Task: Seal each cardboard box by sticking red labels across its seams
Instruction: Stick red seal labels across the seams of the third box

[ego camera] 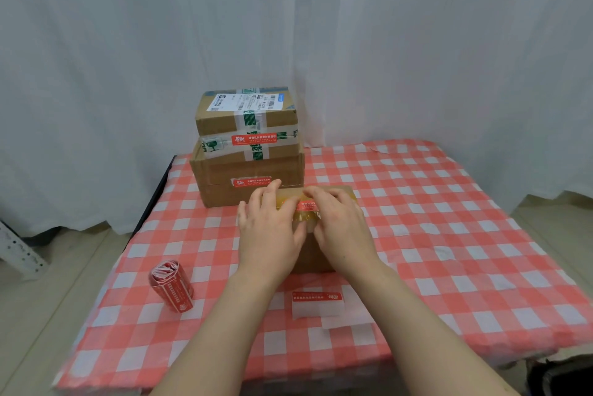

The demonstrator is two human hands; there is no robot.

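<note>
1. We see a small cardboard box (pixel 348 194) mid-worktop (pixel 449 235), under both hands.
2. Left hand (pixel 269 228) and right hand (pixel 340 230): each grip spread, fingers pressing a red label (pixel 306 205) onto the box top.
3. At 11 o'clock, touching it, two stacked boxes (pixel 247 151) carry red labels.
4. At 8 o'clock lies a label roll (pixel 171 286); at 6 o'clock, a backing sheet (pixel 316 305) bearing one label.

Red-and-white checked tablecloth (pixel 449 235) covers the table. White curtain (pixel 417 42) hangs behind, spanning 9 to 3 o'clock. Perforated metal bracket (pixel 19 251) stands on the pale floor (pixel 48 299) at 9 o'clock. Dark object (pixel 561 376) at 5 o'clock, unidentifiable.
</note>
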